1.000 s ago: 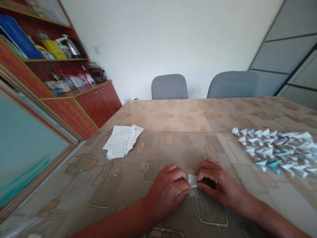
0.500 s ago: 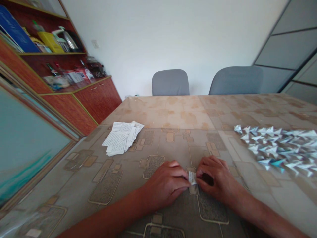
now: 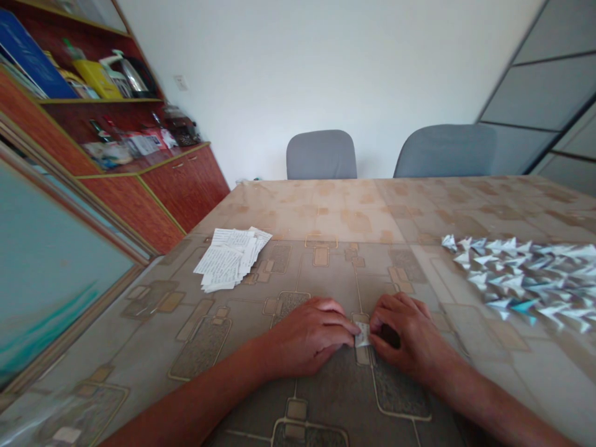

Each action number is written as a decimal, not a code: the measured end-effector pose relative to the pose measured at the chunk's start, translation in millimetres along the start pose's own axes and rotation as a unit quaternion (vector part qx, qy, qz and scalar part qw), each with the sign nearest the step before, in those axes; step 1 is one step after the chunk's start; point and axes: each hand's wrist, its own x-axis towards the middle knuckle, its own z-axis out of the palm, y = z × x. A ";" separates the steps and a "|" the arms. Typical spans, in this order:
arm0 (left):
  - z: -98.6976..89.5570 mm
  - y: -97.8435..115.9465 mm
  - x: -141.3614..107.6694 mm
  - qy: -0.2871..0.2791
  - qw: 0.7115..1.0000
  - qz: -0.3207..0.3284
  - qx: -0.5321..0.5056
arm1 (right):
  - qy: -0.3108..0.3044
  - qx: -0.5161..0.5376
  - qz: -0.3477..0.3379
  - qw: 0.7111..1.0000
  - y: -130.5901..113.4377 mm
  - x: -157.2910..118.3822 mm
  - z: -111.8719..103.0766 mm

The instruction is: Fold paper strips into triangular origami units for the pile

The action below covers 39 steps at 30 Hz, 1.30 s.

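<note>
A small piece of printed paper (image 3: 362, 334), seemingly folded, lies on the patterned tablecloth between my two hands. My left hand (image 3: 316, 335) grips it at the left edge, fingers closed together and tips on the paper. On the other side, my right hand (image 3: 405, 332) pinches the right edge between thumb and fingers, which curl into a ring. A loose stack of printed paper slips (image 3: 230, 259) rests farther off to the left. Several rows of small folded paper figures (image 3: 526, 279) with pointed tips stand at the right.
The table (image 3: 326, 208) carries a patterned cover. Two grey chairs (image 3: 321, 155) stand behind its far edge, against a white wall. At the left are a red-brown cabinet (image 3: 186, 192) with shelves of household things and a framed greenish panel (image 3: 51, 261).
My left hand's fingertips have shifted slightly on the paper's left edge, the wrist a little higher. My right hand keeps its pinch in nearly the same place.
</note>
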 end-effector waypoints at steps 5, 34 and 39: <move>3.3 1.0 1.1 -0.013 0.999 0.001 0.053 | -0.019 -0.003 0.004 1.000 -0.6 0.9 -2.9; 15.0 4.0 -2.2 0.031 0.982 0.034 0.182 | -0.037 -0.021 0.006 0.999 8.6 -4.8 3.8; 18.1 4.3 -1.8 0.038 0.981 0.022 0.191 | -0.029 -0.009 0.017 0.999 11.4 -2.9 4.2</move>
